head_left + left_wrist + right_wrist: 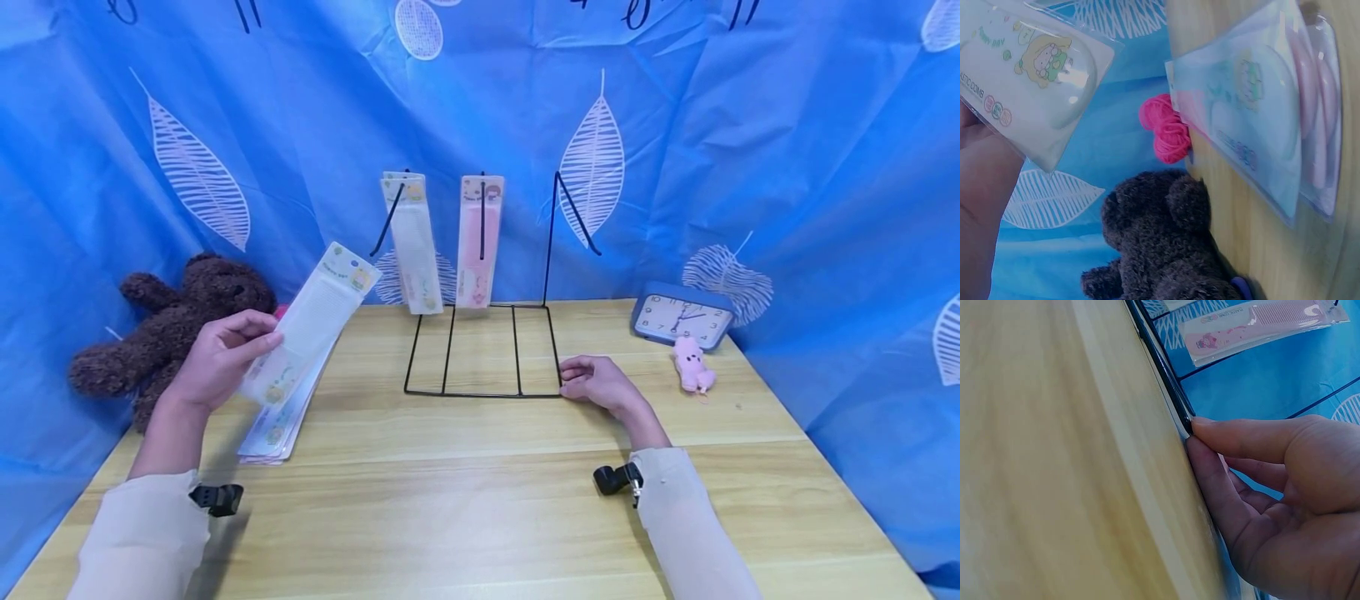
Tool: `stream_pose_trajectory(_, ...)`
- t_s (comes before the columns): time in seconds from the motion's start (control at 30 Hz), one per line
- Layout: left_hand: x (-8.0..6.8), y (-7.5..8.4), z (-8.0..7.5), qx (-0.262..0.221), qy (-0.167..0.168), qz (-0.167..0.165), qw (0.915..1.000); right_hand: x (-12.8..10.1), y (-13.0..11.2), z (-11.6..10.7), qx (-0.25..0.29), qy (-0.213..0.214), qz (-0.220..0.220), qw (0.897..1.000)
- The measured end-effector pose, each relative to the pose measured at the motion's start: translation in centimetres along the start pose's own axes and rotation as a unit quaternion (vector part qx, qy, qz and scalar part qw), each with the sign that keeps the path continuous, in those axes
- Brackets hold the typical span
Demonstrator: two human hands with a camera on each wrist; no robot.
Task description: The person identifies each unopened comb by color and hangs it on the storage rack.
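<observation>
Nearest us, our right hand [600, 385] rests on the table [480, 500], fingertips [1200, 428] pressed against the front right corner of the black wire rack [483, 350], bracing it, gripping nothing. Over by the table's left edge, our left hand [221, 358] pinches a packaged comb [311, 321] at its lower end, lifted just above the stack of packs [281, 425]. We'd judge it light, flat, a bit flexy and slick in its plastic sleeve, so hold it by the edges. Its hang hole is probably at the top; we can't quite see it. Farther back, two packs [446, 242] hang on the rack's hooks.
</observation>
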State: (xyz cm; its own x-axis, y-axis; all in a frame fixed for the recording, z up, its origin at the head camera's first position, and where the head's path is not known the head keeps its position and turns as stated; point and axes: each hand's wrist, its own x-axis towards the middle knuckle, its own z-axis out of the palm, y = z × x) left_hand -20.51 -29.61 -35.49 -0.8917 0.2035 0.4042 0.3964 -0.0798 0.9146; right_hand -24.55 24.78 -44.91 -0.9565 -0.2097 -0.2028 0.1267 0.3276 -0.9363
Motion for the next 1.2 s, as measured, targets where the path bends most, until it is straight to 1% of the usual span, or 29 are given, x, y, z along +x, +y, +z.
stream_pose_trajectory(0.13, 0.2, 0.3, 0.4, -0.005, -0.026, 0.016, 0.9995, 0.0, -0.1, -0.1, -0.003, 0.004, 0.003, 1.000)
stream_pose_trajectory(0.23, 0.4, 0.4, 0.8, -0.004, -0.032, 0.017, 0.9993, 0.0, -0.1, -0.1, -0.005, 0.005, 0.005, 1.000)
stream_pose_trajectory(0.3, 0.6, 0.4, 1.0, -0.001, -0.028, 0.015, 0.9995, 0.0, -0.1, -0.1, -0.006, 0.006, 0.007, 1.000)
stream_pose_trajectory(0.43, 0.9, 0.4, 1.3, 0.005, -0.009, 0.012, 0.9999, 0.1, -0.1, -0.1, -0.007, 0.006, 0.007, 1.000)
stream_pose_trajectory(0.57, 1.1, 0.4, 1.4, -0.003, 0.000, 0.013, 0.9999, 0.1, -0.1, -0.1, -0.004, 0.004, 0.001, 1.000)
stream_pose_trajectory(0.7, 1.1, 0.6, 1.6, -0.010, 0.002, 0.014, 0.9998, 0.1, -0.1, -0.1, 0.005, 0.002, 0.000, 1.000)
stream_pose_trajectory(0.9, 1.1, 0.6, 1.9, -0.020, 0.005, 0.012, 0.9997, -0.1, -0.2, 0.0, 0.001, 0.003, 0.000, 1.000)
stream_pose_trajectory(1.07, 1.1, 0.6, 1.9, -0.015, 0.001, 0.006, 0.9999, -0.1, -0.3, 0.0, -0.001, 0.003, -0.001, 1.000)
stream_pose_trajectory(1.2, 1.2, 0.5, 2.0, 0.005, 0.005, -0.012, 0.9999, -0.1, -0.2, 0.0, -0.001, 0.002, 0.002, 1.000)
